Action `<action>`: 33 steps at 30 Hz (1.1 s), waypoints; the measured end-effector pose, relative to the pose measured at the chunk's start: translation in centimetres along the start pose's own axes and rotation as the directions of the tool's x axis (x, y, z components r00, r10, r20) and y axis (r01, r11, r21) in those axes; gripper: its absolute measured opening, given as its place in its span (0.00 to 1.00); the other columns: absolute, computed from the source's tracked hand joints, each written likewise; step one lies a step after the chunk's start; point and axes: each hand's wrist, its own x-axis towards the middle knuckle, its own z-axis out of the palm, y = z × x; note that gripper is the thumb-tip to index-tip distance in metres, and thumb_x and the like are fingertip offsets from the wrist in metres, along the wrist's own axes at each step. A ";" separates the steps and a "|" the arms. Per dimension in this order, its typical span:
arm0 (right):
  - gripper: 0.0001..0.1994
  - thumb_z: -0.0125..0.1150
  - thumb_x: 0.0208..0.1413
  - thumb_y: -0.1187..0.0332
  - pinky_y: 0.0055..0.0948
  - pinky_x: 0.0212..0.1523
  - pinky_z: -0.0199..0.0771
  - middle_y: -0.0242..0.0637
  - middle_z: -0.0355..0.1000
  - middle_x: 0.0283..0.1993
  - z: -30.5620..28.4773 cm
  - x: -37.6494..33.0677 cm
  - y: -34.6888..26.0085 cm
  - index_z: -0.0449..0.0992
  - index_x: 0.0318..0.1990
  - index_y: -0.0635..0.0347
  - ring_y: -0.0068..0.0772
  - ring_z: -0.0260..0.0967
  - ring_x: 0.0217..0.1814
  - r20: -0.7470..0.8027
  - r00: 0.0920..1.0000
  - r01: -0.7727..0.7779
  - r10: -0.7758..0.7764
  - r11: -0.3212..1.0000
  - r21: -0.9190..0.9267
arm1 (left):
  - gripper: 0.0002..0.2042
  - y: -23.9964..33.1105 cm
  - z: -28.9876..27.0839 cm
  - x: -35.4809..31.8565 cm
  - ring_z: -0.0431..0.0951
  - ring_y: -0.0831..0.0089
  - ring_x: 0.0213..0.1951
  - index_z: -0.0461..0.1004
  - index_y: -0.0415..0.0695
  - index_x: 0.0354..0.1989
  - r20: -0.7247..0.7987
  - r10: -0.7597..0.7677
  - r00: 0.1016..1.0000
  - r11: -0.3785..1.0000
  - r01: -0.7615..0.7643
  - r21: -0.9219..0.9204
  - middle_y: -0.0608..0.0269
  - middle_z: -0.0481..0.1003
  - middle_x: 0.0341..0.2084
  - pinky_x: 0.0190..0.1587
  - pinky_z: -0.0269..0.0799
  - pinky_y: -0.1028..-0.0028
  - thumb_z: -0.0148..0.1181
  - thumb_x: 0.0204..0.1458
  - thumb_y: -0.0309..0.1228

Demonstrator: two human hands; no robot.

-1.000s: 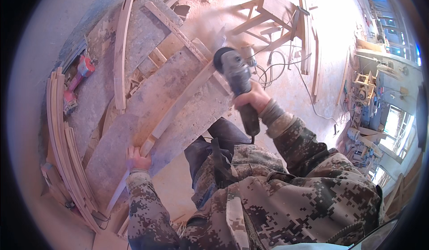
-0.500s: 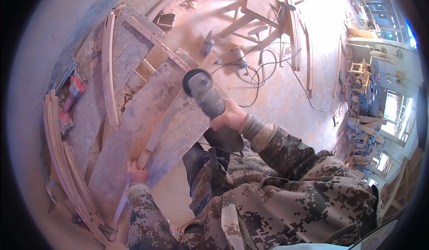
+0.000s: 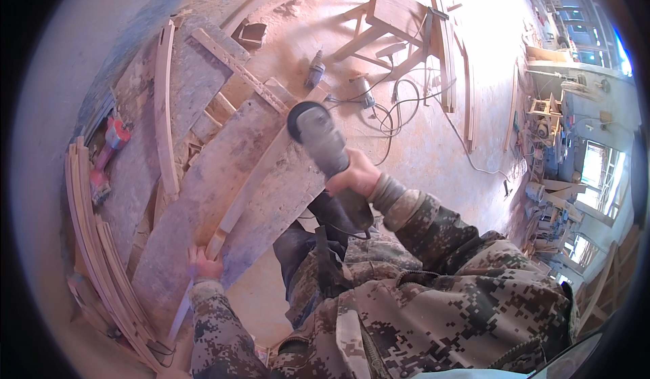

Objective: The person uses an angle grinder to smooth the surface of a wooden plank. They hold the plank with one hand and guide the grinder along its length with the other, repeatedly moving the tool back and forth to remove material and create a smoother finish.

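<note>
right hand (image 3: pixel 355 174) is wrapped round the grinder (image 3: pixel 322 140) mid-barrel, probably the spot to grab since it looks hefty, working end over a wooden strip (image 3: pixel 254 182) on the table (image 3: pixel 186 218), likely light but stiff, left hand (image 3: pixel 204 264) gripping its near end

Red tool (image 3: pixel 107 151), perhaps a grinder, near long wooden strips (image 3: pixel 87 237); wooden bench (image 3: pixel 399 8) farther off.

A grey-black angle grinder (image 3: pixel 327 150) slants over a pale wooden bar (image 3: pixel 256 176) lying diagonally
</note>
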 end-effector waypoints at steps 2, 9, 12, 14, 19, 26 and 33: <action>0.25 0.74 0.36 0.76 0.32 0.38 0.81 0.38 0.78 0.35 0.9 0.2 0.5 0.76 0.46 0.67 0.31 0.78 0.34 0.068 0.998 0.011 -0.010 1.000 -0.010 | 0.13 -0.1 0.1 -0.1 0.76 0.45 0.43 0.78 0.41 0.31 -0.010 -0.001 1.000 1.000 0.001 -0.008 0.51 0.74 0.36 0.46 0.76 0.51 0.75 0.39 0.31; 0.20 0.71 0.38 0.78 0.37 0.30 0.82 0.41 0.75 0.30 -3.7 1.9 -1.9 0.72 0.41 0.67 0.37 0.78 0.26 -0.166 0.986 0.036 -0.009 0.986 0.162 | 0.12 -0.4 0.1 -0.1 0.75 0.45 0.43 0.76 0.42 0.29 -0.009 0.024 1.000 1.000 -0.024 0.007 0.51 0.73 0.36 0.45 0.76 0.51 0.73 0.39 0.31; 0.18 0.69 0.39 0.77 0.38 0.29 0.83 0.41 0.74 0.29 -5.8 1.5 -3.2 0.71 0.41 0.67 0.39 0.77 0.25 -0.197 0.979 0.091 -0.044 0.968 0.235 | 0.13 -0.3 0.2 -0.1 0.76 0.45 0.44 0.76 0.41 0.31 -0.008 0.023 1.000 1.000 -0.023 0.018 0.51 0.73 0.38 0.46 0.76 0.51 0.73 0.40 0.31; 0.19 0.68 0.39 0.76 0.37 0.31 0.83 0.40 0.74 0.30 -6.1 1.2 -3.5 0.73 0.43 0.67 0.37 0.77 0.27 -0.175 0.981 0.115 -0.081 0.975 0.193 | 0.13 -0.3 0.3 -0.2 0.76 0.45 0.45 0.77 0.41 0.32 -0.008 -0.006 1.000 1.000 0.006 0.016 0.51 0.74 0.39 0.46 0.77 0.52 0.74 0.40 0.31; 0.21 0.69 0.39 0.76 0.35 0.34 0.82 0.39 0.74 0.33 -4.2 1.4 -2.6 0.74 0.45 0.67 0.35 0.77 0.29 -0.043 0.991 0.134 -0.129 0.982 0.137 | 0.14 -0.5 0.2 -0.5 0.78 0.46 0.46 0.79 0.42 0.32 0.009 -0.050 0.999 0.997 0.049 0.061 0.51 0.76 0.41 0.47 0.78 0.53 0.75 0.39 0.33; 0.25 0.75 0.36 0.75 0.34 0.38 0.81 0.37 0.77 0.36 1.6 0.6 0.8 0.75 0.46 0.68 0.31 0.77 0.34 0.073 0.997 0.009 0.001 0.991 -0.136 | 0.17 -0.1 -0.2 0.0 0.79 0.49 0.47 0.83 0.43 0.36 0.011 -0.075 0.997 0.996 0.075 0.046 0.53 0.77 0.41 0.49 0.78 0.54 0.77 0.38 0.38; 0.31 0.75 0.37 0.69 0.35 0.51 0.78 0.42 0.81 0.43 13.1 0.3 5.0 0.75 0.54 0.68 0.34 0.78 0.44 0.277 0.960 0.141 -0.027 0.905 -0.402 | 0.16 0.1 -0.6 0.3 0.78 0.52 0.49 0.83 0.45 0.34 0.035 -0.064 0.997 0.997 0.063 0.039 0.56 0.77 0.41 0.51 0.78 0.56 0.77 0.38 0.38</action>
